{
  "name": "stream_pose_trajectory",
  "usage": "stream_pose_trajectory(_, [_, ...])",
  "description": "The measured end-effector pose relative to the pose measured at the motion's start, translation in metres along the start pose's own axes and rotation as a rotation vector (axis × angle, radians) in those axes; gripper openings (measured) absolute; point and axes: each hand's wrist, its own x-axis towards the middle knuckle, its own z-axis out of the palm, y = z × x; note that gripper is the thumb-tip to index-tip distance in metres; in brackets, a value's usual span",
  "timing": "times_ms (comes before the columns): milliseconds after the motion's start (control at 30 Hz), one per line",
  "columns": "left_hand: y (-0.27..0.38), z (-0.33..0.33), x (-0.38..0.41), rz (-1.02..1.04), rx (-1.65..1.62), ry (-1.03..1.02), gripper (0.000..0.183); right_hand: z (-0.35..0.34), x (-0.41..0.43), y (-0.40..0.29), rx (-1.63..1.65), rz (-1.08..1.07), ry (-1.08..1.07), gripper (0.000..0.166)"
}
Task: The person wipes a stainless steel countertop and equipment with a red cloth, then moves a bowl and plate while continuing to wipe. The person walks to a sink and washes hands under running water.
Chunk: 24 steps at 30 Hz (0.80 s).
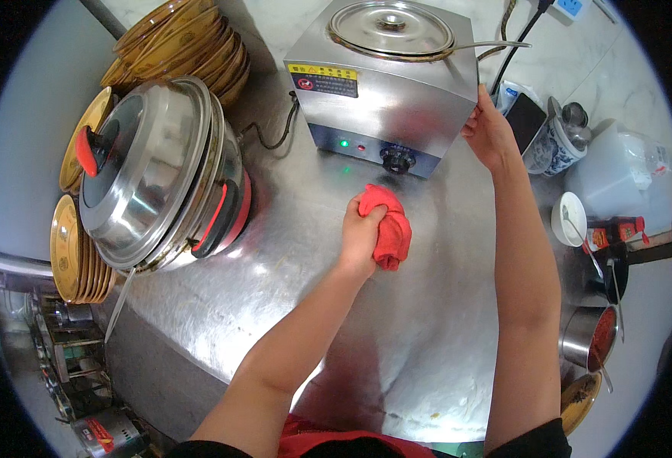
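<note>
A bunched red cloth [390,232] is gripped in my left hand [362,235], just above the steel worktop [290,286]. Beyond it stands a stainless steel electric food warmer [382,109] with a round lidded pot [392,26] set in its top. A green and a red lamp glow on its front panel beside a black knob [398,160]. My right hand [492,131] is against the warmer's right side, thumb upward and fingers curled by the front corner. Whether those fingers grip the casing is unclear. A ladle handle [493,44] sticks out from under the pot lid.
At left stands a large lidded steel pot [158,177], beside stacks of yellow bowls [187,46] and plates [67,252]. Cables [516,51] run behind the warmer. Along the right are a phone [525,121], a utensil holder [562,146], a white bowl [568,217] and a steel pot of red sauce [585,338].
</note>
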Motion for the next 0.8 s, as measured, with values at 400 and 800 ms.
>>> stream_pose_trajectory(400, [0.008,-0.034,-0.025,-0.019,-0.085,0.064,0.040,0.051,-0.103,0.118,-0.098,0.178,0.347,0.023])
stream_pose_trajectory(800, [0.040,-0.072,-0.071,-0.081,-0.097,0.034,0.038,0.076,-0.049,0.159,0.759,0.195,0.373,0.029])
